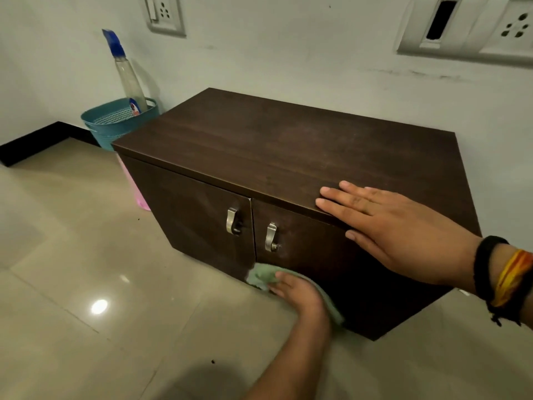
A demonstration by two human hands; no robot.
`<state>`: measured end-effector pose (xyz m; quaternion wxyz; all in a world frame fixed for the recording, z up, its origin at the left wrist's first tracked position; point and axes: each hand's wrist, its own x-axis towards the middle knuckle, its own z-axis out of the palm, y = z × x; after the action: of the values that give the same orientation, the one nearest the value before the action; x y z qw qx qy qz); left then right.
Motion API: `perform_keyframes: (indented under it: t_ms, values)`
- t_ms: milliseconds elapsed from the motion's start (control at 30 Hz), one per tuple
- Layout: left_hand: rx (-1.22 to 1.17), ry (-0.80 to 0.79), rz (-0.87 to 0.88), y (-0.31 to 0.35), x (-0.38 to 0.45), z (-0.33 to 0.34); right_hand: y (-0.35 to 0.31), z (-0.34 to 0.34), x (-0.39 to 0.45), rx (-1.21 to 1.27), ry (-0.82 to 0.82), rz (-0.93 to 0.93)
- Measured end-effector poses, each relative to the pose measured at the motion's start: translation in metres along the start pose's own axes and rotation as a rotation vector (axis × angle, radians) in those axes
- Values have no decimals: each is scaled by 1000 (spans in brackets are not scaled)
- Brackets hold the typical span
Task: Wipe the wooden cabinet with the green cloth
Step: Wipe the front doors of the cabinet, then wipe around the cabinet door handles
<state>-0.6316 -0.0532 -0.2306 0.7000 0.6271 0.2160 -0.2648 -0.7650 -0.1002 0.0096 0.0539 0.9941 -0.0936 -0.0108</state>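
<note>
A low dark wooden cabinet (259, 145) with two doors and metal handles stands on the tiled floor against the wall. My left hand (300, 293) holds the green cloth (259, 277) pressed against the bottom edge of the right door, near the gap between the doors. My right hand (398, 226) lies flat, fingers spread, on the front right edge of the cabinet's top, with its thumb over the door face. Black and orange bands sit on that wrist.
A teal basket (115, 125) with a spray bottle (129, 79) in it stands left of the cabinet by the wall. Something pink (138, 192) shows at the cabinet's left side. Glossy tiles (86, 284) spread in front. Wall sockets (164, 13) hang above.
</note>
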Motion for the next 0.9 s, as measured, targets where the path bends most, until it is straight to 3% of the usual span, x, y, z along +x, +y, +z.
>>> perform_keyframes:
  t_ms: [100, 233, 400, 633, 767, 900]
  values:
    - [136, 14, 237, 30, 20, -44, -14, 4, 13, -62, 44, 51]
    - [238, -108, 599, 89, 47, -79, -34, 4, 48, -73, 89, 37]
    - [353, -14, 925, 156, 73, -82, -46, 6, 81, -29, 111, 2]
    - [430, 64, 1106, 175, 63, -94, -70, 3, 121, -93, 88, 38]
    - [460, -129, 1295, 147, 53, -112, -91, 7, 135, -212, 144, 123]
    - [408, -268, 1237, 136, 36, -121, -101, 14, 142, -255, 212, 132]
